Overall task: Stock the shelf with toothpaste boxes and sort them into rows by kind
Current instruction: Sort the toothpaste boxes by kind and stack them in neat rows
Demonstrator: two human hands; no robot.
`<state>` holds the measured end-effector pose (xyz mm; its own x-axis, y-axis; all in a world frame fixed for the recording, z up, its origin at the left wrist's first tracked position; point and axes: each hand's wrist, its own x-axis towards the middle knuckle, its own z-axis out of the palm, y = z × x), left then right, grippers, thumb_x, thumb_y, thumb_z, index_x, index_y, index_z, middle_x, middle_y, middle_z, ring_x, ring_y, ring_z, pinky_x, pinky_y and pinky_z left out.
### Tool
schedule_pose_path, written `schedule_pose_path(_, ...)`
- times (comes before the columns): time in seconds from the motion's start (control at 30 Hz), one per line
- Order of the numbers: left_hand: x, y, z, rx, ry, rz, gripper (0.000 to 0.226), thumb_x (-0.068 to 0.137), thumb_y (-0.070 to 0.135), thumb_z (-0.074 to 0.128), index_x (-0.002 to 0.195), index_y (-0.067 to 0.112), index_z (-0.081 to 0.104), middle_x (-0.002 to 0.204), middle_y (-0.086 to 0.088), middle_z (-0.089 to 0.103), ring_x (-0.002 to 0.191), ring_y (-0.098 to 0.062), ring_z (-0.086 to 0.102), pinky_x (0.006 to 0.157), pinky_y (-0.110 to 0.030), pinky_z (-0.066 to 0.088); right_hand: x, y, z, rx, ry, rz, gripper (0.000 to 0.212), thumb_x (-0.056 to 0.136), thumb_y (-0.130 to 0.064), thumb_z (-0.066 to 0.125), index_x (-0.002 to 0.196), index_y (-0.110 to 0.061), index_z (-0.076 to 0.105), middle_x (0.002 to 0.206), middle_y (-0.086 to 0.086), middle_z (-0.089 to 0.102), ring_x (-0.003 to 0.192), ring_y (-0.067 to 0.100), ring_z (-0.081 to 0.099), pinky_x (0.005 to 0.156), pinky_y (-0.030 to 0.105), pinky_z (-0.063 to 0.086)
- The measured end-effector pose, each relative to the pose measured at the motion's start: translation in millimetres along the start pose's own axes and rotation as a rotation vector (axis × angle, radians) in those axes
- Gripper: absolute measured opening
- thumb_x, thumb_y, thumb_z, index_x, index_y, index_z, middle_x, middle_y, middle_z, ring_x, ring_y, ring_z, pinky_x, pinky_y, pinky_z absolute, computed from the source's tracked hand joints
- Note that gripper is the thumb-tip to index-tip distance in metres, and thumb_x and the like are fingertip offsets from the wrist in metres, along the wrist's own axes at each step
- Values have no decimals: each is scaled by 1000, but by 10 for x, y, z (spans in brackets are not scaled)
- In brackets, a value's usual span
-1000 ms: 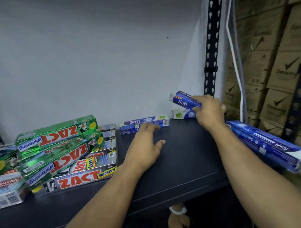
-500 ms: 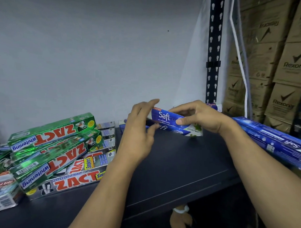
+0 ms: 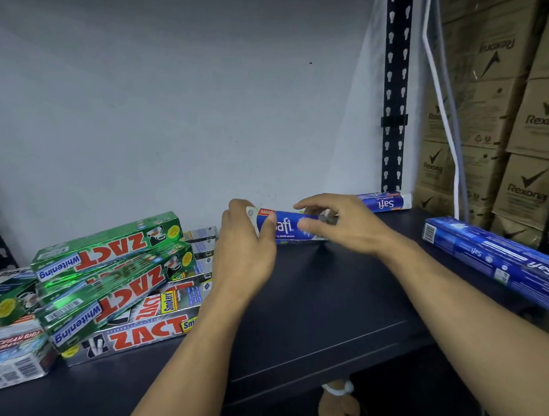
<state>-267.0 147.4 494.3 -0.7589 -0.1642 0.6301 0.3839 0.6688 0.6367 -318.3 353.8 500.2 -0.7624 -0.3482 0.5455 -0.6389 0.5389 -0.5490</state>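
1. Both hands grasp one blue Safi box (image 3: 286, 227). The left hand (image 3: 246, 252) wraps its left end with the thumb across the front. The right hand (image 3: 345, 228) curls over its right half, thumb on the front face.
2. That Safi box lies lengthwise, label facing out, low at the back of the shelf (image 3: 317, 299) and left of the black upright post (image 3: 394, 110). I cannot tell whether its underside touches the shelf.
3. A second Safi box (image 3: 383, 201) lies at the foot of the post, against the wall. A long Safi pack (image 3: 493, 259) lies right of the post and nearer the viewer. Far left of the post, green Zact Whitening boxes (image 3: 112, 244) lie askew on silver Zact Smokers boxes (image 3: 140, 334).
4. The step in hand, as I judge it, is setting this box down to build a Safi row along the back wall.
5. The next move likely calls for lowering it flat, sliding it toward the post until it lines up with the second Safi box, squaring it to the wall, then releasing both hands. The jumbled Zact pile looks unsorted as yet.
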Motion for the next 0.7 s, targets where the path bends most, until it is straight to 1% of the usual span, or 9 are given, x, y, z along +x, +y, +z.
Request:
schedule_pose_path(0.07, 19, 6, -4, 7, -12, -87, 34, 97, 44, 57, 117, 23, 41, 112, -5, 60, 98, -24, 63, 80, -48, 56, 14, 23, 87, -174, -53, -45, 58, 75, -69, 69, 125, -41, 60, 114, -21, 60, 108, -1, 53, 94, 23, 43)
schedule_pose_path(0.1, 30, 14, -14, 7, -25, -130, 36, 97, 44, 57, 118, 21, 41, 113, -6, 62, 98, -24, 63, 81, -48, 56, 19, 45, 125, -246, -73, -73, 64, 73, -71, 70, 127, -41, 56, 115, -22, 57, 110, 1, 50, 96, 26, 42)
schedule_pose_path(0.23, 58, 78, -110, 8, -146, -223, 40, 96, 45, 58, 120, 17, 42, 119, -8, 59, 102, -22, 62, 75, -36, 54, 45, 117, 186, -358, -50, -160, 60, 81, -55, 72, 133, -35, 50, 118, -14, 54, 110, 10, 49, 100, 37, 43)
schedule_pose_path(0.33, 37, 106, -311, 205, -270, -140, 48, 96, 48, 57, 130, 18, 43, 126, -3, 44, 107, -20, 56, 80, -28, 43, 53, 175, 174, -362, -70, -169, 59, 86, -54, 68, 140, -38, 48, 119, -13, 56, 111, 11, 49, 102, 37, 41)
schedule_pose_path(0.4, -13, 62, -503, 330, -295, -40, 53, 95, 51, 57, 137, 22, 44, 133, -1, 39, 108, -18, 57, 88, -30, 45, 65, 233, 177, -384, -93, -164, 60, 88, -56, 64, 144, -41, 45, 121, -13, 57, 113, 12, 49, 103, 37, 39)
schedule_pose_path(0.47, -67, -55, -686, 400, -269, 28, 46, 95, 50, 58, 133, 24, 51, 135, 1, 43, 114, -18, 57, 96, -34, 47, 77, 264, 192, -408, -113, -157, 57, 90, -56, 62, 144, -45, 45, 124, -13, 59, 117, 13, 50, 107, 39, 35)
schedule_pose_path(0.5, -101, -123, -761, 422, -265, 49, 38, 95, 46, 58, 127, 25, 55, 132, 2, 47, 116, -17, 55, 96, -32, 45, 86, 278, 208, -417, -121, -159, 54, 90, -55, 62, 142, -46, 47, 124, -12, 60, 118, 14, 51, 109, 41, 33)
schedule_pose_path(0.6, -195, -283, -898, 424, -275, 107, 17, 98, 28, 58, 115, 27, 61, 126, 8, 56, 115, -10, 54, 90, -21, 36, 100, 288, 239, -421, -139, -154, 45, 90, -50, 65, 134, -48, 56, 116, -10, 63, 114, 17, 52, 109, 45, 33)
schedule_pose_path(0.7, -248, -336, -936, 384, -265, 85, 24, 100, 19, 54, 121, 27, 63, 112, 15, 60, 95, -2, 56, 79, -19, 38, 101, 303, 264, -389, -148, -138, 43, 88, -49, 68, 130, -49, 58, 115, -12, 64, 112, 16, 55, 107, 46, 36)
